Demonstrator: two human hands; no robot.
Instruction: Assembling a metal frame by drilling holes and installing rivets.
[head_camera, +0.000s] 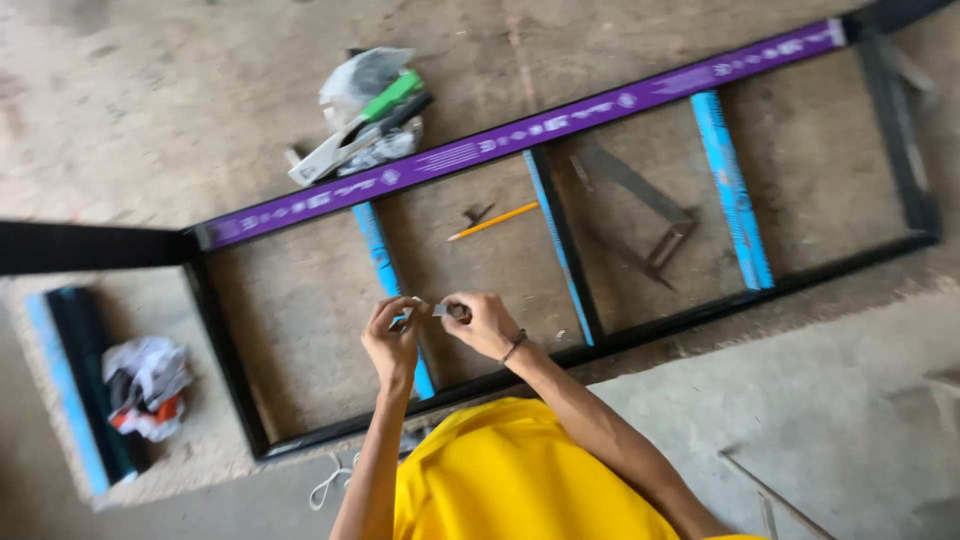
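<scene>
basically, big black rectangular frame lies flat on the concrete floor, under and beyond both hands; purple-wrapped rail on its far side, blue-wrapped crossbars between the rails. metal square on the floor inside the frame, up and right of the hands. bag with tools past the purple rail, well beyond the hands. crumpled rag well off to the left. yellow pencil just beyond the hands. left hand and right hand are close together, fingertips pinching a small metal piece between them, held above the nearest blue crossbar. too blurred to tell what the piece is.
</scene>
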